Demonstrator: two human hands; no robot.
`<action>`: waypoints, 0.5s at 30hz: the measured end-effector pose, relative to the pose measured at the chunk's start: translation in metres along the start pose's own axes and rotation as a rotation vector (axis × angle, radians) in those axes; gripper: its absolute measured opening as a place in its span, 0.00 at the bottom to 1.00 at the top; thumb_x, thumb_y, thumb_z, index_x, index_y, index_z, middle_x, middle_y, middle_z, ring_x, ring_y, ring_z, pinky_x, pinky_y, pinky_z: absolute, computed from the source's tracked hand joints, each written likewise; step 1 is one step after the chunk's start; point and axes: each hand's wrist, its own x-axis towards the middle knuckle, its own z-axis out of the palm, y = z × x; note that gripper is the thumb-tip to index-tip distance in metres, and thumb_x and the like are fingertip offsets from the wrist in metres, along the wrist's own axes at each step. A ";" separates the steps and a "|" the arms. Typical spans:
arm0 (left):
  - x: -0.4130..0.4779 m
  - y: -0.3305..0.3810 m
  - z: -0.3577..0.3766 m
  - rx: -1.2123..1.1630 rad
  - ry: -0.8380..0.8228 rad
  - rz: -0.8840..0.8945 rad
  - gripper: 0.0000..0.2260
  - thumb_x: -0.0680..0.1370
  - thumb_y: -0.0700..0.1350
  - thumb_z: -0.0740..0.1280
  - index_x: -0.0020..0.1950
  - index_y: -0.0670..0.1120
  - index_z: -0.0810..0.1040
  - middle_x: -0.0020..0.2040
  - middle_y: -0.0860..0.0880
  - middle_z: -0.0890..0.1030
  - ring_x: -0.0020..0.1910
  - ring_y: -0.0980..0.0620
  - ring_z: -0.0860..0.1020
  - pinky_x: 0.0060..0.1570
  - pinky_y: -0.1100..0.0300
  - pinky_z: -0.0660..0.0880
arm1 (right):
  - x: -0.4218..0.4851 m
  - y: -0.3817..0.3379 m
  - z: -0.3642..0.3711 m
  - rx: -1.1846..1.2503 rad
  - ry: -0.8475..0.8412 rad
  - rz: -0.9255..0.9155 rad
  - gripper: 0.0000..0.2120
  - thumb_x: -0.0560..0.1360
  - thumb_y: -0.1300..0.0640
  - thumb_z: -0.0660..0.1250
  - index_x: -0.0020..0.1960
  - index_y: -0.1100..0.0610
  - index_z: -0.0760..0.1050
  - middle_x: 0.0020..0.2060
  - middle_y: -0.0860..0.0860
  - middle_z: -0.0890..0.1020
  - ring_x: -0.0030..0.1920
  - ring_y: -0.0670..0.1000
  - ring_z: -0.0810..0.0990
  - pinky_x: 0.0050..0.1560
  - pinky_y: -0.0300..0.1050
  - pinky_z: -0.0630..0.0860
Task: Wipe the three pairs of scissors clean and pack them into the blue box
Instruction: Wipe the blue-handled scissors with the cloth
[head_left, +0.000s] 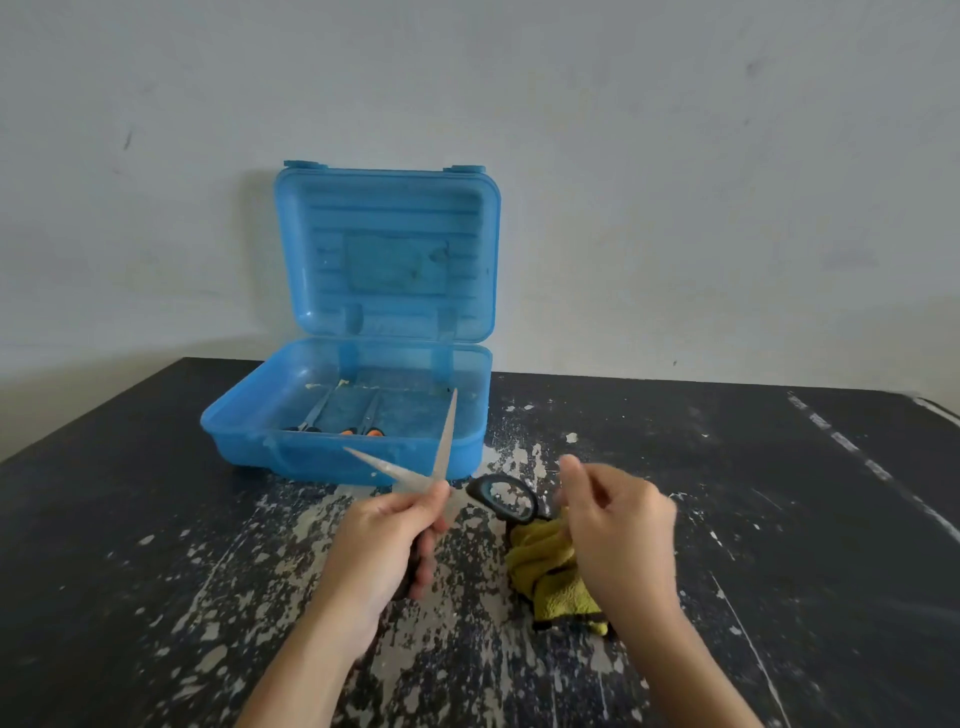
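Observation:
My left hand (387, 540) grips a large pair of black-handled scissors (506, 499) near the pivot, with the blades spread open and pointing up toward the blue box (244, 431). One handle loop sticks out to the right. My right hand (615, 525) hovers blurred beside that loop, fingers loosely curled, just above a yellow cloth (553, 577) on the table. The blue box stands open, lid upright against the wall. Inside lie two smaller scissors, one with black handles (311, 418) and one with orange handles (366, 423).
The dark table (779, 519) has worn, flaking paint and a pale stripe toward the right edge. A plain wall rises directly behind the box. The table's left corner falls away at the far left.

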 end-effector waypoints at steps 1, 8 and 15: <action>0.000 0.000 0.000 0.020 0.005 -0.002 0.16 0.75 0.49 0.68 0.32 0.40 0.76 0.24 0.47 0.70 0.21 0.50 0.69 0.21 0.62 0.65 | 0.002 0.005 -0.001 -0.163 0.076 -0.074 0.16 0.77 0.53 0.61 0.37 0.60 0.78 0.30 0.57 0.80 0.31 0.49 0.70 0.34 0.44 0.67; -0.001 -0.002 -0.002 0.189 0.038 0.044 0.18 0.71 0.52 0.73 0.29 0.39 0.78 0.22 0.48 0.71 0.20 0.51 0.68 0.19 0.64 0.64 | 0.012 0.018 -0.001 -0.380 -0.284 0.167 0.09 0.75 0.53 0.64 0.48 0.59 0.77 0.39 0.54 0.81 0.34 0.49 0.75 0.34 0.45 0.75; 0.001 -0.006 -0.004 0.439 0.116 0.148 0.23 0.65 0.55 0.76 0.27 0.35 0.77 0.19 0.47 0.71 0.18 0.50 0.68 0.21 0.63 0.64 | 0.021 0.011 -0.023 -0.010 0.097 -0.023 0.12 0.71 0.62 0.70 0.52 0.51 0.76 0.45 0.47 0.81 0.44 0.44 0.78 0.48 0.41 0.77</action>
